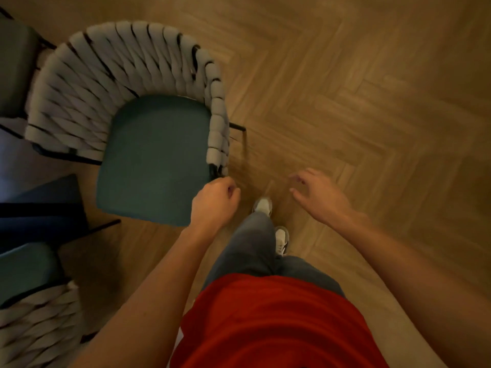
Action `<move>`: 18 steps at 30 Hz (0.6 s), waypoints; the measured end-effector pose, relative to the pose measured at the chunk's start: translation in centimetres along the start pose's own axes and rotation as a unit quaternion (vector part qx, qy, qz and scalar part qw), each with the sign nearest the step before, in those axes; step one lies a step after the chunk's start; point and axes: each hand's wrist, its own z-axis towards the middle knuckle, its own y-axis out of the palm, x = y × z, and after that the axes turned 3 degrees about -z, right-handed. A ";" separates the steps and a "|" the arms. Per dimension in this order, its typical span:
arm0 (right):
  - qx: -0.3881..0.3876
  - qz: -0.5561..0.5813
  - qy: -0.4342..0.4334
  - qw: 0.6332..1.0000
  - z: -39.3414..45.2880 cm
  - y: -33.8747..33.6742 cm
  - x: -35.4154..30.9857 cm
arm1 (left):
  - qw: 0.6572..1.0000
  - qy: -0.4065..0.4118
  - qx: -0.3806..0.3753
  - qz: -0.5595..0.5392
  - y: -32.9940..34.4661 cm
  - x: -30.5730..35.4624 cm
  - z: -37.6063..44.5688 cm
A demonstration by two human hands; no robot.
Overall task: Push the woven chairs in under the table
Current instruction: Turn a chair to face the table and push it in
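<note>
Left hand (215, 201) grip clenched on woven chair (127, 102) arm end; right hand (320, 195) released.

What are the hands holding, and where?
The left hand grips the woven chair by the front end of its armrest. The right hand is open, holding nothing.

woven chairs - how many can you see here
2 for sure: one woven chair ahead on the left, one at bottom left, cut off. The seat at top left may belong to a third.
</note>
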 end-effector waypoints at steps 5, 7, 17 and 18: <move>-0.022 -0.021 -0.060 0.998 9.7 -3.9 0.5 | 0.998 -0.049 0.032 -0.032 -1.4 1.6 7.5; -0.034 -0.036 -0.077 0.996 13.6 -5.8 0.3 | 0.995 -0.069 0.038 -0.052 -2.3 2.1 10.5; -0.107 -0.105 -0.179 0.972 31.6 -15.2 -2.6 | 0.977 -0.187 0.064 -0.078 -8.9 3.6 23.1; -0.113 -0.112 -0.192 0.968 33.4 -15.8 -3.1 | 0.974 -0.200 0.068 -0.080 -9.4 3.7 24.2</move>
